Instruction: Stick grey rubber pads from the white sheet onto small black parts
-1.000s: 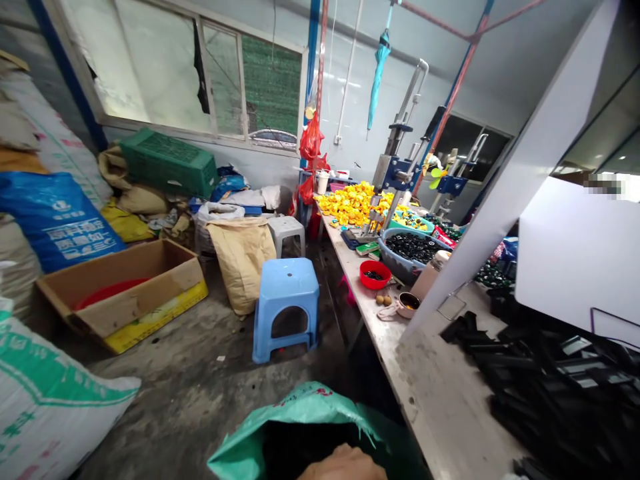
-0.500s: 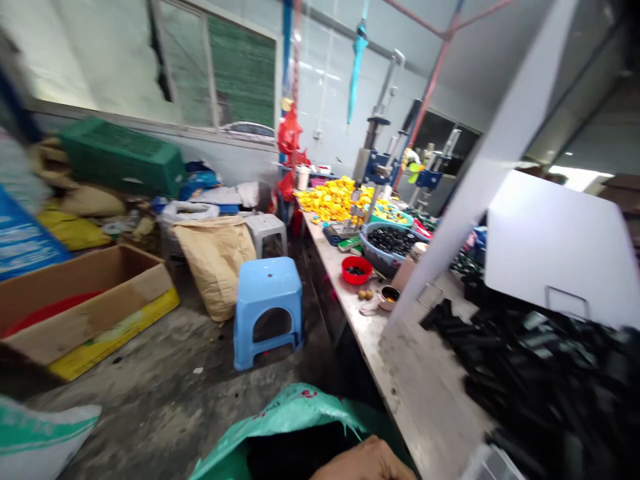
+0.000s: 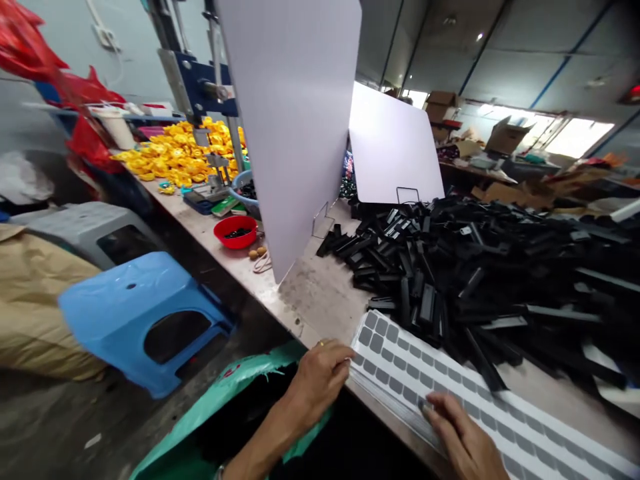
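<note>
A person's left hand (image 3: pixel 320 380) grips the near end of a long white sheet of grey stickers (image 3: pixel 450 387), fingers closed on its edge, while the right hand (image 3: pixel 463 437) rests flat on top, fingers spread and holding nothing. The sheet lies along the front edge of the steel counter (image 3: pixel 325 293), just beside a large heap of black plastic parts (image 3: pixel 475 267). No writing can be read on the stickers or parts. A white divider board (image 3: pixel 295 120) stands upright on the counter, with a red bowl (image 3: pixel 235 231) and a pile of yellow pieces (image 3: pixel 175 150) beyond it. Below the left hand an open green sack (image 3: pixel 225 400) sits on the floor, near a blue stool (image 3: pixel 140 313).
</note>
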Demonstrator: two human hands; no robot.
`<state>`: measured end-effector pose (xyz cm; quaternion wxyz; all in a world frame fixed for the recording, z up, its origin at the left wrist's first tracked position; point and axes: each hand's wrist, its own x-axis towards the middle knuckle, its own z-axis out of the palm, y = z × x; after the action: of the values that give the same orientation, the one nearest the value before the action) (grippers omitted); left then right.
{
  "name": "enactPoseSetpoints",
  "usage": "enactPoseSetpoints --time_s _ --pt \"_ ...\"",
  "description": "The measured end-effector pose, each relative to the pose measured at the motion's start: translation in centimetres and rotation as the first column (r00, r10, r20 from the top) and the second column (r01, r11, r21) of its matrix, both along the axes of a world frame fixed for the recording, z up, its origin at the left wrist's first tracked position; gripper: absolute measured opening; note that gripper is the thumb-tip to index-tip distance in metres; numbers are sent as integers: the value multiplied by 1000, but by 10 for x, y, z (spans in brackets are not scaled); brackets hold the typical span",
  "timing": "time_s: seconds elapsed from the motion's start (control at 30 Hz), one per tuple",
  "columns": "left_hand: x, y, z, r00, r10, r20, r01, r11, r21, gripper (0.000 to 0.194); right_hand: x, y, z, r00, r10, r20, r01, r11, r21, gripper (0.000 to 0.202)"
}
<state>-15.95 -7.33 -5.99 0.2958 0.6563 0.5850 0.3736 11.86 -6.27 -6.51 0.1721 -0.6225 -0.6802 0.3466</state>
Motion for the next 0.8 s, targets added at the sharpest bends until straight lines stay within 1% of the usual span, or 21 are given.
enactPoseSetpoints --time_s 0.07,0.13,0.17,0.23,0.3,0.37,0.47,0.57,0.8 --pt "12 15 3 982 -28 -189 56 988 147 31 0 15 11 987 16 159 -25 998 55 34" --pt "26 31 -1 938 -73 -338 154 963 219 30 -5 31 18 948 -2 319 -54 985 167 29" --pt "33 38 -6 910 -98 -402 200 955 220 33 -9 39 18 929 -15 370 -67 976 208 27" --pt "45 50 -17 849 -139 -510 257 952 168 45 -18 55 15 903 -32 429 -90 961 261 23" --pt "54 58 -28 802 -153 -578 264 958 113 53 -28 70 10 888 -24 460 -128 947 295 21" --pt "58 61 -37 781 -136 -610 241 966 93 55 -37 81 5 872 -6 490 -176 929 326 21" --pt "60 60 -43 780 -127 -612 225 971 85 55 -47 91 -1 854 18 520 -235 905 355 19" --pt "59 59 -42 787 -126 -604 216 973 79 54 -53 93 -3 847 20 531 -251 896 365 19" --pt "61 61 -39 780 -122 -613 206 976 68 54 -58 92 -9 858 -4 514 -214 906 365 19"
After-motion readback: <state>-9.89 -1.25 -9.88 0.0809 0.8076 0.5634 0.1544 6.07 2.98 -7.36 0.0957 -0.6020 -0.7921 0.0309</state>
